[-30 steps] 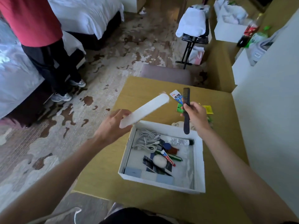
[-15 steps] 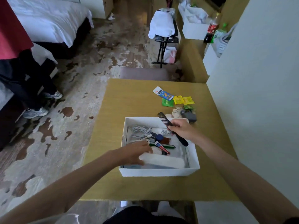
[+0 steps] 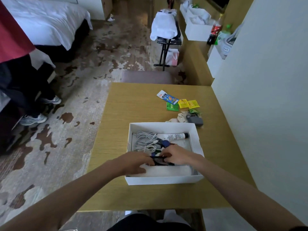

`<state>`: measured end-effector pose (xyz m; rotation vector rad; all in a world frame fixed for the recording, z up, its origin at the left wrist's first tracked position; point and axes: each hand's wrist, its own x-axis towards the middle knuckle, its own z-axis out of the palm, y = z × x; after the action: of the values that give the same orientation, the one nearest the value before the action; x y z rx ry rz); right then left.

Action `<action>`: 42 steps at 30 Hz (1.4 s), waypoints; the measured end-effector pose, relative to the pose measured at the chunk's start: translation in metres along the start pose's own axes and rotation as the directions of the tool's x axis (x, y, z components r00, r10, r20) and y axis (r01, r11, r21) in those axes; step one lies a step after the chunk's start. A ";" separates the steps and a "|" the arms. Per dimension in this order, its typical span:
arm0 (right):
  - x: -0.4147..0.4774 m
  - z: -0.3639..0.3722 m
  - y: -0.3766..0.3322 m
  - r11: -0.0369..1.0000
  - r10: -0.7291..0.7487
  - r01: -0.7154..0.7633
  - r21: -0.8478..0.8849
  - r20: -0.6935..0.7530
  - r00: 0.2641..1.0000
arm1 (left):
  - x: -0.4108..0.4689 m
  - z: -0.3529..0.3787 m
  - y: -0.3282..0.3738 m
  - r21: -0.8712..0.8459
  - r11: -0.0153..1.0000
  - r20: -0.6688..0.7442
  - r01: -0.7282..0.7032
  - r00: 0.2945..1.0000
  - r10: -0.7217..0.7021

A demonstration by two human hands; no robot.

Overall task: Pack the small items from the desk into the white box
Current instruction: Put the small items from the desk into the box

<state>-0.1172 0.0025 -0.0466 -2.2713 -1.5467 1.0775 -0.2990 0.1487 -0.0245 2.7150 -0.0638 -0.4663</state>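
Observation:
The white box (image 3: 162, 125) sits on the wooden desk (image 3: 126, 114) in front of me. Inside lie a coiled white cable (image 3: 145, 141), a white tube (image 3: 172, 136) and a long white case (image 3: 168, 170) along the near wall. Both hands are inside the box over its near half. A black comb (image 3: 158, 160) lies flat between them: my left hand (image 3: 135, 162) holds its left end and my right hand (image 3: 177, 155) pinches its right end. Behind the box lie a blue-and-white sachet (image 3: 167, 97), a green packet (image 3: 172, 107), two yellow packets (image 3: 188, 103), and a grey item (image 3: 195, 120).
A white wall (image 3: 266, 97) borders the desk's right side. A padded stool (image 3: 146, 77) stands past the far edge. A person in a red top stands at the left by a bed (image 3: 46, 22). Bottles and a second white box (image 3: 198, 31) sit on a far counter.
My left hand laid the long white case into the box's near side. My right hand brought the comb down from above the desk into the box, where both hands now hold it.

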 end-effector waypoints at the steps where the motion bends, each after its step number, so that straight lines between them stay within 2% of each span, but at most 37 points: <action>1: 0.001 0.003 0.000 1.000 -0.014 0.014 -0.002 0.009 1.000 | -0.004 -0.003 -0.001 -0.046 0.999 -0.072 0.008 0.997 -0.011; 5: 0.001 -0.003 0.007 1.000 -0.018 0.018 0.015 -0.035 0.999 | -0.011 -0.021 -0.009 -0.167 0.981 -0.348 0.100 0.925 -0.153; 9: 0.000 -0.029 0.022 0.996 0.018 -0.004 0.092 -0.156 0.988 | 0.002 -0.042 -0.012 -0.254 0.953 -0.442 0.166 0.856 -0.267; 13: -0.008 -0.060 0.040 0.989 0.044 0.003 0.150 -0.308 0.951 | 0.032 -0.060 -0.010 -0.328 0.922 -0.458 0.204 0.820 -0.344; 18: -0.016 -0.097 0.064 0.980 0.050 0.048 0.192 -0.477 0.877 | 0.081 -0.082 -0.010 -0.405 0.876 -0.416 0.261 0.801 -0.431; 21: -0.012 -0.114 0.082 0.971 0.065 0.066 0.228 -0.522 0.851 | 0.113 -0.090 -0.017 -0.412 0.844 -0.350 0.344 0.795 -0.495; 26: 0.014 -0.135 0.120 0.936 0.260 -0.076 0.342 -0.532 0.806 | 0.159 -0.092 -0.031 -0.476 0.771 -0.214 0.423 0.794 -0.568; 29: 0.037 -0.135 0.145 0.823 0.493 -0.232 0.519 -0.448 0.746 | 0.187 -0.082 -0.042 -0.469 0.780 -0.137 0.414 0.838 -0.528; 31: 0.049 -0.130 0.160 0.746 0.598 -0.319 0.584 -0.378 0.707 | 0.206 -0.076 -0.050 -0.424 0.804 -0.075 0.417 0.868 -0.491; 36: 0.076 -0.115 0.178 0.607 0.703 -0.440 0.661 -0.190 0.685 | 0.253 -0.057 -0.070 -0.388 0.847 0.024 0.364 0.922 -0.386; 42: 0.084 -0.101 0.186 0.610 0.734 -0.523 0.595 -0.175 0.657 | 0.298 -0.041 -0.073 -0.379 0.838 0.051 0.392 0.913 -0.404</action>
<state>0.1008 0.0178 -0.1106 -2.4626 -0.1832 0.8896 -0.0057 0.1987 -0.1092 2.3369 0.5587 -0.4904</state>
